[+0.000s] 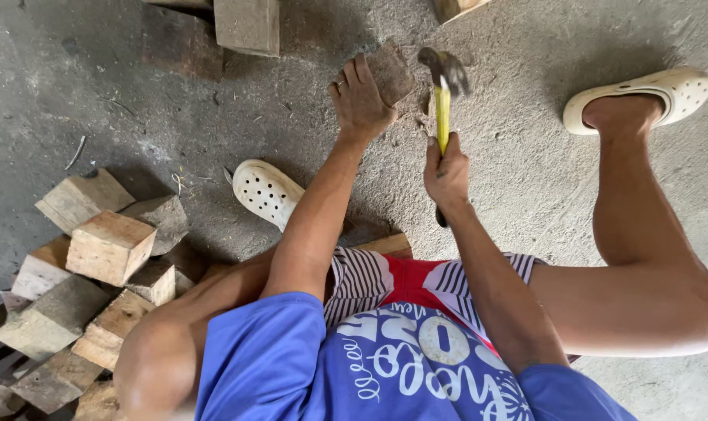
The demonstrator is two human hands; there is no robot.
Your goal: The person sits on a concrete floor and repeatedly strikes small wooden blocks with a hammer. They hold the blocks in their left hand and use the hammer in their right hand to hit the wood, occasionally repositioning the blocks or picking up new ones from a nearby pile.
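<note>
Head view: the left hand (pixel 359 97) is seen closed around the near edge of a small, dark, weathered square wooden block (pixel 390 72), which is held tilted on the grey concrete floor (pixel 135 86). Just beside it, the right hand (pixel 446 170) is wrapped tightly around the yellow handle of one claw hammer with a dark steel head (pixel 443 78); the head is poised close to the block's right edge, and contact cannot be told. Two cream perforated clogs (pixel 266 191) are worn, one to each side of the arms. One larger grey block (pixel 247 25) is seen beyond the hands. At the left, about ten pale cut wooden blocks (pixel 108 245) are piled.
</note>
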